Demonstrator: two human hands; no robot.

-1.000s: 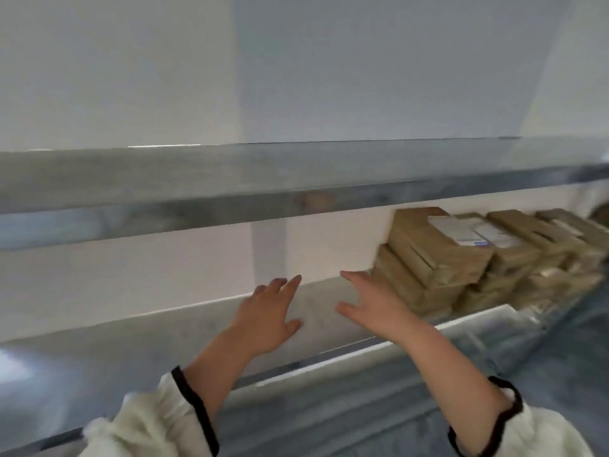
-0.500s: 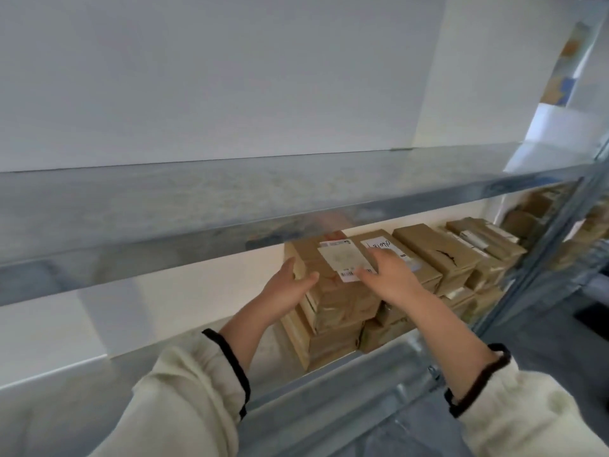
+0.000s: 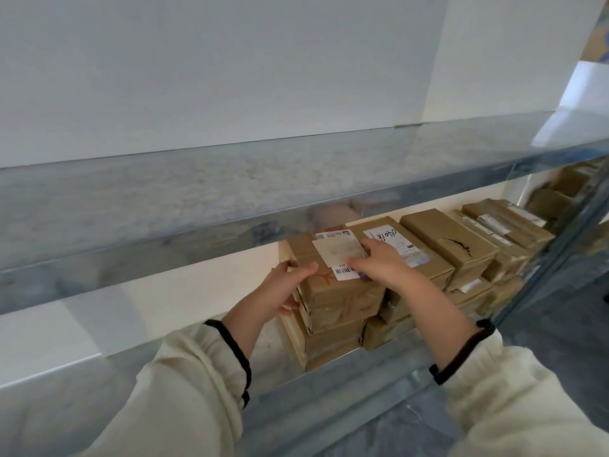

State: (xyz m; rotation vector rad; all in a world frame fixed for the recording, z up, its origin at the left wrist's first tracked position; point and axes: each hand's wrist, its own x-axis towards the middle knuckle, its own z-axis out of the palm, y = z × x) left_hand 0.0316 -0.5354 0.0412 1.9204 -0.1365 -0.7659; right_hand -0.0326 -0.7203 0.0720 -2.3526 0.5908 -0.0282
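A brown cardboard parcel with a white shipping label tops the leftmost stack on a metal shelf. My left hand grips the parcel's left edge, thumb on top and fingers down its side. My right hand lies over the parcel's right part, fingers curled on the label. Both sleeves are cream with black cuffs.
More stacks of taped brown parcels fill the shelf to the right, one bearing a handwritten label. An upper metal shelf hangs just above the stacks. The left part of the lower shelf is bare. A white wall stands behind.
My hands went from hovering over the bare shelf to the leftmost stack of parcels and now hold its top parcel. The view has swung right and come closer.
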